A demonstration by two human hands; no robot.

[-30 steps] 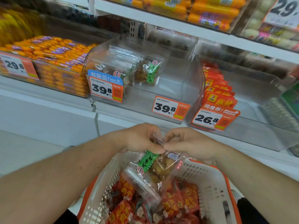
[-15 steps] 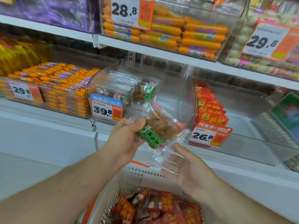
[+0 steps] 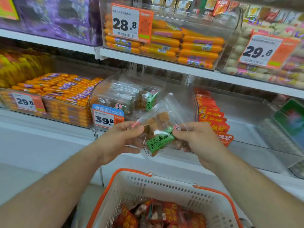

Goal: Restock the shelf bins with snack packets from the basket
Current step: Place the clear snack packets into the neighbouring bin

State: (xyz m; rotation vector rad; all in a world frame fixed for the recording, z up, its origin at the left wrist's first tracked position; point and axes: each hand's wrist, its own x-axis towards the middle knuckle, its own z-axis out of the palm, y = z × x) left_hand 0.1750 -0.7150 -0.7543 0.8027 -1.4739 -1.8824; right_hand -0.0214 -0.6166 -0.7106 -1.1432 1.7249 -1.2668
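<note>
A clear snack packet (image 3: 160,129) with brown pieces and a green label is held up in front of the shelf. My left hand (image 3: 120,141) pinches its left edge and my right hand (image 3: 196,139) pinches its right side near the label. Behind it stands a clear shelf bin (image 3: 189,99) that holds several packets of the same kind (image 3: 131,99) at its left. Below, a white basket (image 3: 164,188) with orange rim holds several red snack packets (image 3: 161,214).
Orange sausage sticks (image 3: 62,94) fill the bin at left. Red packets (image 3: 212,116) lie in the bin at right. An upper shelf (image 3: 164,63) carries bins of orange sausages. Price tags hang on the bin fronts.
Both hands lifted the packet out of the basket up to shelf height. The right hand, open half a second ago, now pinches the packet. The view tilted upward.
</note>
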